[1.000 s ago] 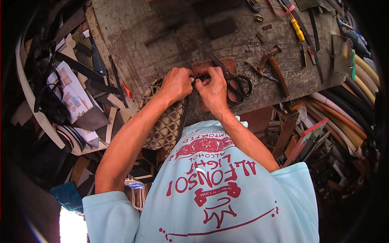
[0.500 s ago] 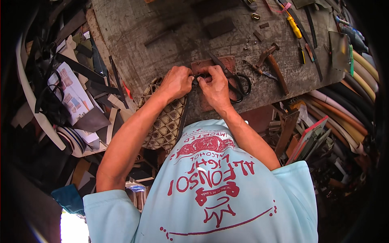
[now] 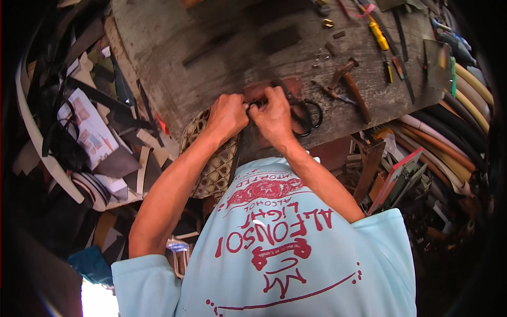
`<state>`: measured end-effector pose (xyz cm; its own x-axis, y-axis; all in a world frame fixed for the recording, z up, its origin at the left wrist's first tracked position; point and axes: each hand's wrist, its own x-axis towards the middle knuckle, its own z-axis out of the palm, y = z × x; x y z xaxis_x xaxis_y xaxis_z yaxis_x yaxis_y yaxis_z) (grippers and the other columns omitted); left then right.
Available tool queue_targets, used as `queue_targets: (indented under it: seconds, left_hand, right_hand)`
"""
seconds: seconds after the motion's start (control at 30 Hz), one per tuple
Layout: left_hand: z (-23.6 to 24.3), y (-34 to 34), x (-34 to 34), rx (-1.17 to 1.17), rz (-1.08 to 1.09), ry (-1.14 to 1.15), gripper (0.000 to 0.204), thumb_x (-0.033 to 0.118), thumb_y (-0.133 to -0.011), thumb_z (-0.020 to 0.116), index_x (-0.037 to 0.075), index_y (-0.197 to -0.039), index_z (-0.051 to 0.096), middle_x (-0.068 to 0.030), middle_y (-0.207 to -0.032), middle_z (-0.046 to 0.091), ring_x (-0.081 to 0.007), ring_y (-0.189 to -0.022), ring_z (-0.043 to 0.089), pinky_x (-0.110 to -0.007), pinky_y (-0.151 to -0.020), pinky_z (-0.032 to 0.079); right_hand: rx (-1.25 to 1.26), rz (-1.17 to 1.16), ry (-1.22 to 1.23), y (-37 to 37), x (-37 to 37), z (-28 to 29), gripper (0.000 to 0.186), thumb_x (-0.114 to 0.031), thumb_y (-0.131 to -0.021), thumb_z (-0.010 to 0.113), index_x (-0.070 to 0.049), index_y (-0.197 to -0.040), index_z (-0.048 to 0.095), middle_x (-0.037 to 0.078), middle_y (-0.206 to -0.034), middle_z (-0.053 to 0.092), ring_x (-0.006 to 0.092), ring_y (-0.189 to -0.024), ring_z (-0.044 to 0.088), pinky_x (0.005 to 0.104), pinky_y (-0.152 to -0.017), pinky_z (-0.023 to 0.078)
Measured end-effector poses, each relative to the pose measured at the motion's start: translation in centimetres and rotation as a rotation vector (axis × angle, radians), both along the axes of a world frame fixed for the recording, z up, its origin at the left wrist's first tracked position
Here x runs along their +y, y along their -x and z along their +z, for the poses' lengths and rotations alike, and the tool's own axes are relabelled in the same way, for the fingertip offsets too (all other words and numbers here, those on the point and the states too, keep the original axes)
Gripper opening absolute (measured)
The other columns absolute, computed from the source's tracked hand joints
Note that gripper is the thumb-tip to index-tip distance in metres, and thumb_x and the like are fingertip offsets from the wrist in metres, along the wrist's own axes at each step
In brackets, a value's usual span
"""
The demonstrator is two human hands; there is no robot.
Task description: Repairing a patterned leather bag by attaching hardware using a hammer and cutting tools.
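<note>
Your bare left hand (image 3: pixel 227 116) and bare right hand (image 3: pixel 273 117) nearly meet, palm-down, fingers (image 3: pixel 277 96) curled inward, as your bare forearms (image 3: pixel 177 177) slant forward, converging.

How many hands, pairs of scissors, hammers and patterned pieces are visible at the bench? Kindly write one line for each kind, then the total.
Left hand and right hand: 2
Scissors: 1
Hammer: 1
Patterned piece: 1
Total: 5
</note>
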<state>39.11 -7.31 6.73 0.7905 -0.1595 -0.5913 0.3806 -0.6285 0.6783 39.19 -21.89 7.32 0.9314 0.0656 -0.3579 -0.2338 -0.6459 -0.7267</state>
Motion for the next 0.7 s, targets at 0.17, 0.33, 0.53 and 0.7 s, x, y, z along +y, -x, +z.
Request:
queue_targets:
  seconds: [0.17, 0.33, 0.53, 0.7]
  left_hand:
    - [-0.5, -0.4, 0.7, 0.023, -0.02, 0.042, 0.023, 0.011, -0.087, 0.059, -0.007, -0.097, 0.069, -0.0297, -0.09, 0.066, -0.0468, -0.091, 0.063, -0.05, -0.079, 0.048]
    - [0.0, -1.0, 1.0, 0.014, -0.049, 0.074, 0.02, 0.011, -0.088, 0.061, -0.007, -0.094, 0.068, -0.0295, -0.086, 0.065, -0.0472, -0.086, 0.063, -0.05, -0.077, 0.048]
    - [0.0, -1.2, 1.3, 0.018, -0.051, 0.075, 0.023, 0.014, -0.086, 0.065, -0.006, -0.097, 0.069, -0.0263, -0.085, 0.066, -0.0405, -0.084, 0.065, -0.045, -0.075, 0.048]
    - [0.0, -1.5, 1.2, 0.082, -0.046, 0.046, 0.022, 0.015, -0.085, 0.068, -0.006, -0.092, 0.07, -0.0243, -0.078, 0.065, -0.0347, -0.075, 0.066, -0.043, -0.071, 0.047]
  right_hand:
    - [-0.093, 0.071, -0.023, 0.2, 0.0, -0.8, 0.027, 0.002, -0.077, 0.069, -0.001, -0.103, 0.062, 0.014, -0.097, 0.059, 0.0292, -0.079, 0.062, 0.0374, -0.07, 0.052]
    - [-0.24, 0.13, 0.04, -0.6, -3.9, 1.2, 0.021, -0.003, -0.083, 0.07, 0.0, -0.103, 0.063, 0.015, -0.094, 0.062, 0.0291, -0.08, 0.064, 0.0373, -0.071, 0.053]
    - [-0.373, 0.03, 0.321, -4.6, -14.7, 0.2, 0.012, -0.007, -0.084, 0.068, -0.003, -0.095, 0.065, 0.015, -0.092, 0.062, 0.0347, -0.087, 0.062, 0.0429, -0.077, 0.05]
    - [-0.514, 0.015, 0.491, -6.2, -20.2, -1.3, 0.011, -0.005, -0.084, 0.066, -0.003, -0.095, 0.065, 0.014, -0.099, 0.06, 0.0363, -0.094, 0.058, 0.0441, -0.083, 0.048]
